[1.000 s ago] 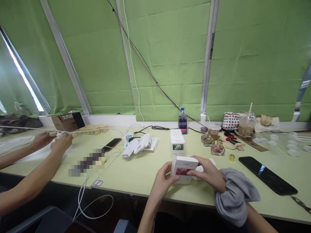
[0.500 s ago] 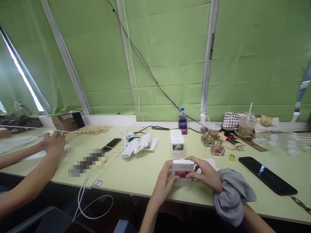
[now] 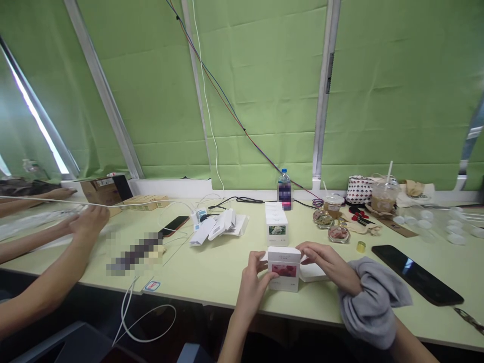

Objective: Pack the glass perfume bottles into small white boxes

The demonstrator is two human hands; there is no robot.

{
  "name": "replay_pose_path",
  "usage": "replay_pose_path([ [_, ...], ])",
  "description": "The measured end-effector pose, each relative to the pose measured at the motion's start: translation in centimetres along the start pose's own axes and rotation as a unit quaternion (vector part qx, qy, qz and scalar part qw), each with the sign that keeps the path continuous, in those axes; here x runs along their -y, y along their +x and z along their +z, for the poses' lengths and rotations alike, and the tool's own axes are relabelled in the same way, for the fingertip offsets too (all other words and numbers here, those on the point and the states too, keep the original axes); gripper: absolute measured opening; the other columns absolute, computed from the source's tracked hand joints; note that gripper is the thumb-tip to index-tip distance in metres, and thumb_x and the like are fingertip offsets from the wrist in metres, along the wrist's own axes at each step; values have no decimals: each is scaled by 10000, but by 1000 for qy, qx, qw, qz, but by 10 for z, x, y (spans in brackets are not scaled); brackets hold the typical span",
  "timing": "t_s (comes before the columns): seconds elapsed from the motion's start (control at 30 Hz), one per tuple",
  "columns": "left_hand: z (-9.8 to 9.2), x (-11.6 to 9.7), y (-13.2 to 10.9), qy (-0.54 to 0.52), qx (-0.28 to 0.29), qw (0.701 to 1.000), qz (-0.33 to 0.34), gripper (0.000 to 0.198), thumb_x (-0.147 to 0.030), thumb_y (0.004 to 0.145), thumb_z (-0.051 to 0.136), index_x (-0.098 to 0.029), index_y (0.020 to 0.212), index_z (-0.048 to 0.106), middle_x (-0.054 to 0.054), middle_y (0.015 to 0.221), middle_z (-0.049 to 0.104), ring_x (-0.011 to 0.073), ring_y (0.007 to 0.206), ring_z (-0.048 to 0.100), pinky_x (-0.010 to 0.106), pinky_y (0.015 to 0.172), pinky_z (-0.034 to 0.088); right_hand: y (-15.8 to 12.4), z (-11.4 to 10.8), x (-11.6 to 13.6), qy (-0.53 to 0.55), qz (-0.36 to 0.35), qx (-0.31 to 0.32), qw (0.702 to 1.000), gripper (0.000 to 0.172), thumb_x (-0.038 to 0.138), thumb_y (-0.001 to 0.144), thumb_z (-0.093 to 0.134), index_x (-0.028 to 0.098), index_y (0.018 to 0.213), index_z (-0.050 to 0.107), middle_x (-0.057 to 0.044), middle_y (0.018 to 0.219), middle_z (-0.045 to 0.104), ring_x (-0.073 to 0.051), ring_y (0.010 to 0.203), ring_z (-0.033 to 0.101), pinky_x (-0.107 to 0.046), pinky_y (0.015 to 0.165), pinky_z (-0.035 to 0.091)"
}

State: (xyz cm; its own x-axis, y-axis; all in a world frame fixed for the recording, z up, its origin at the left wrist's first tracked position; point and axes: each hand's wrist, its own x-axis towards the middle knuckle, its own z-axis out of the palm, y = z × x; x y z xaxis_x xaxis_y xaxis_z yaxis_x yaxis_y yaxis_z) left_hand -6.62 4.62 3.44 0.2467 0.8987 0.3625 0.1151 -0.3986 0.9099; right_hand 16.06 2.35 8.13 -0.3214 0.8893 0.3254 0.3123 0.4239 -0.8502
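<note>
My left hand [image 3: 254,282] grips a small white box [image 3: 283,285] by its left side, thumb on the front. The box stands upright at the table's near edge, with a pink flower picture on its front and its top closed. My right hand [image 3: 321,259] is at the box's upper right corner, fingers loosely bent and thumb off the front; whether the fingertips touch it I cannot tell. A grey scrunchie [image 3: 372,302] circles my right wrist. Partly under that hand lies a flat white piece [image 3: 313,273]. Behind stands a row of similar white boxes [image 3: 277,233], the front one with a white flower picture.
Left are white packets [image 3: 217,227], a phone [image 3: 174,226] and another person's arms [image 3: 71,252]. A bottle [image 3: 285,191] stands behind the row. To the right are glass jars [image 3: 339,234], a gold cap [image 3: 361,246], drink cups [image 3: 383,196] and a large black phone [image 3: 416,275].
My right hand has loosened from the box's front and shifted slightly right. My left hand still holds the box, whose front now shows more fully. At far left another arm has appeared.
</note>
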Motion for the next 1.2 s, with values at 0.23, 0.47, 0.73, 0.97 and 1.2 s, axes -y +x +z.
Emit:
replay_pose_path([
  [0.23, -4, -4, 1, 2, 21, 1000, 0, 303, -226, 773, 656, -242, 963, 421, 26, 1058, 651, 210, 1009, 651, 368, 872, 530, 1, -1, -1, -38, -4, -51, 998, 260, 434, 881, 533, 190, 851, 619, -52, 901, 622, -197, 867, 579, -296, 737, 472],
  [0.47, -3, -7, 1, 3, 23, 1000, -13, 343, -207, 761, 649, -249, 977, 387, 8, 1015, 639, 202, 957, 662, 358, 838, 543, 3, 1, -10, -49, 3, -59, 997, 289, 469, 835, 594, 186, 785, 629, -23, 809, 580, -162, 738, 528, -268, 647, 416],
  [0.73, -3, -10, 1, -23, 26, 999, -12, 492, -176, 731, 647, -278, 1156, 421, 66, 1430, 416, 220, 1051, 637, 368, 917, 515, 3, 5, -9, 46, 57, -20, 997, 392, 562, 781, 620, 173, 802, 588, 38, 609, 527, -115, 550, 484, -242, 533, 360],
  [0.97, 4, -16, -6, 75, 42, 996, 0, 455, -227, 852, 506, -254, 1297, 415, 68, 1166, 652, 237, 1086, 607, 352, 916, 468, 6, 15, -13, 104, 68, -67, 990, 436, 600, 750, 633, 178, 798, 537, 40, 580, 568, -118, 504, 547, -242, 505, 381],
  [1.2, 9, -8, -6, 119, 35, 992, 9, 519, -299, 909, 420, -227, 1416, 337, 105, 1167, 647, 227, 991, 621, 318, 855, 467, 6, 20, -10, 152, 72, -80, 983, 473, 606, 700, 678, 203, 837, 472, 75, 609, 529, -106, 483, 552, -233, 493, 381],
])
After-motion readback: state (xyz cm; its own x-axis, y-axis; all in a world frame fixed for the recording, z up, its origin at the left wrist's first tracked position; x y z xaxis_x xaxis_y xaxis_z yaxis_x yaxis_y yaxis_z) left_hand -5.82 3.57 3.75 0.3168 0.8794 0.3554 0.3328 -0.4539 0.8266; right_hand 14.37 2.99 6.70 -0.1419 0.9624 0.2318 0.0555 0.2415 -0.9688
